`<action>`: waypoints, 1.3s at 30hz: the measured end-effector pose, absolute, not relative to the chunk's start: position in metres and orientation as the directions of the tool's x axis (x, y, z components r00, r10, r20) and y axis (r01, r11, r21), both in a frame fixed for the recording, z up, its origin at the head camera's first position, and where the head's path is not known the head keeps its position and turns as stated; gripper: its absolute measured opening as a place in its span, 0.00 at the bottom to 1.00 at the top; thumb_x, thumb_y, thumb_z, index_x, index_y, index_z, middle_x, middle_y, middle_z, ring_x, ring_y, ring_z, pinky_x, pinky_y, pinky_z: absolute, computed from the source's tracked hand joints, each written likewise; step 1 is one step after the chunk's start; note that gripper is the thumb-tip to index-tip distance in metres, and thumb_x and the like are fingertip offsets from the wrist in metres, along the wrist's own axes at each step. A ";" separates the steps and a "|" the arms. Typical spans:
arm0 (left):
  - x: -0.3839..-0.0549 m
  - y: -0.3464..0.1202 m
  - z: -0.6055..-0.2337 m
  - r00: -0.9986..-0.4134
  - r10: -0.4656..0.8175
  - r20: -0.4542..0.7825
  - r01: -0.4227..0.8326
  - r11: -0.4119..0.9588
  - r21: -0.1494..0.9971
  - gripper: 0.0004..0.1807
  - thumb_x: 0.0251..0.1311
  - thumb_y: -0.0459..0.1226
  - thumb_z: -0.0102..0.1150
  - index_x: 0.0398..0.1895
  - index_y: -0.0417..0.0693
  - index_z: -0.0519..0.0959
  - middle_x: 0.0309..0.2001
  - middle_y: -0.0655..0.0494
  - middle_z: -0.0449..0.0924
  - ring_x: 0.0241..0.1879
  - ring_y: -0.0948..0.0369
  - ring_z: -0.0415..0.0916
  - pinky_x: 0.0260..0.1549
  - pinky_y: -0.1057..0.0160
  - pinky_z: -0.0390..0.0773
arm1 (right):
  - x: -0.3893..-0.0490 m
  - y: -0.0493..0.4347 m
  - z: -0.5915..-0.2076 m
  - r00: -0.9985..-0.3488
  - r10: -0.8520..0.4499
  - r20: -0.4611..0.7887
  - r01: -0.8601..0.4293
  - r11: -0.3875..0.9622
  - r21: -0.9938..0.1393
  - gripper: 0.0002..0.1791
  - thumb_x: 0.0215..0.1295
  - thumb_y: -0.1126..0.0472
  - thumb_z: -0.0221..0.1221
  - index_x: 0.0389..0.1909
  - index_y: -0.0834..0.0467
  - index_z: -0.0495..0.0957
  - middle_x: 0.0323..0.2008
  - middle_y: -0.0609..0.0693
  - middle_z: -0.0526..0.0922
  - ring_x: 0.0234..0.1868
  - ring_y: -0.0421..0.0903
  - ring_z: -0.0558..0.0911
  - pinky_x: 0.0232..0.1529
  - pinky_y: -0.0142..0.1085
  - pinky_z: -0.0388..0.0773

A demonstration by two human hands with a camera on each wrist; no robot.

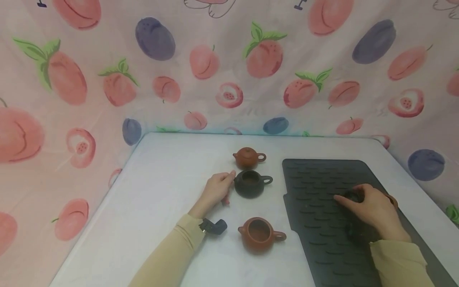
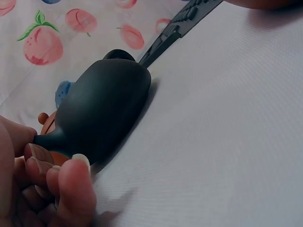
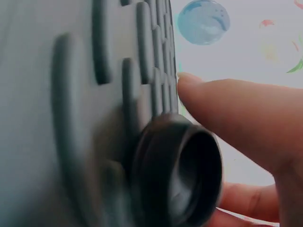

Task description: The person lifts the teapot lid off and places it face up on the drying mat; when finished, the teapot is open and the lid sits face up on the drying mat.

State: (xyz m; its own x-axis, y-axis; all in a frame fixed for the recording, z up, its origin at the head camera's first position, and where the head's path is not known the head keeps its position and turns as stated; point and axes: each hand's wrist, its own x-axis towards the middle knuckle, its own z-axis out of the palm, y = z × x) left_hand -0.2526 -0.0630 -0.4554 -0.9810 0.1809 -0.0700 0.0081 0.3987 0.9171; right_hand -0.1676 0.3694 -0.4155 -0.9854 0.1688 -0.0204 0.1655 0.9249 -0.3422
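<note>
My left hand [image 1: 219, 187] pinches the spout of a dark, lidless teapot [image 1: 250, 189] standing on the white table. The left wrist view shows thumb and fingers at that spout, by the dark teapot body [image 2: 102, 109]. My right hand [image 1: 376, 209] is over the black ridged mat, around a small dark round piece [image 1: 354, 195]. In the right wrist view this hollow-topped piece [image 3: 177, 172] is at the mat, with the thumb [image 3: 227, 106] extended beside it. Whether it is a lid or a cup I cannot tell.
A lidded reddish-brown teapot [image 1: 247, 158] stands behind the dark one, and a lidless brown teapot [image 1: 259, 235] nearer me. The black mat [image 1: 312, 187] covers the table's right part. A brown object [image 1: 393, 201] shows partly behind my right hand. Fruit-patterned cloth [image 1: 229, 59] hangs behind.
</note>
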 end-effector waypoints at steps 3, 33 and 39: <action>-0.253 -0.064 -0.455 -0.981 0.182 -0.072 0.007 0.404 0.915 0.29 0.76 0.59 0.47 0.27 0.44 0.73 0.12 0.54 0.68 0.12 0.54 0.77 0.18 0.62 0.69 | -0.167 0.368 -0.414 -0.984 0.176 0.025 0.158 0.928 -0.338 0.55 0.63 0.26 0.59 0.61 0.76 0.67 0.56 0.79 0.71 0.55 0.77 0.72 0.48 0.70 0.67; -0.302 -0.057 -0.453 -0.969 0.235 -0.070 0.009 0.320 0.948 0.31 0.78 0.58 0.43 0.31 0.38 0.73 0.13 0.52 0.70 0.09 0.58 0.71 0.11 0.62 0.72 | -0.269 0.209 -0.355 -0.936 -0.288 0.201 -0.346 0.860 -0.375 0.14 0.75 0.52 0.59 0.46 0.59 0.81 0.43 0.56 0.86 0.42 0.55 0.84 0.47 0.54 0.78; -0.328 -0.058 -0.449 -0.961 0.164 -0.221 -0.185 0.207 0.961 0.30 0.75 0.60 0.46 0.24 0.47 0.69 0.15 0.56 0.65 0.12 0.61 0.62 0.09 0.65 0.64 | -0.305 0.170 -0.356 -0.942 -0.321 0.095 -0.333 0.862 -0.383 0.13 0.78 0.52 0.55 0.43 0.58 0.78 0.35 0.52 0.83 0.35 0.51 0.79 0.41 0.48 0.77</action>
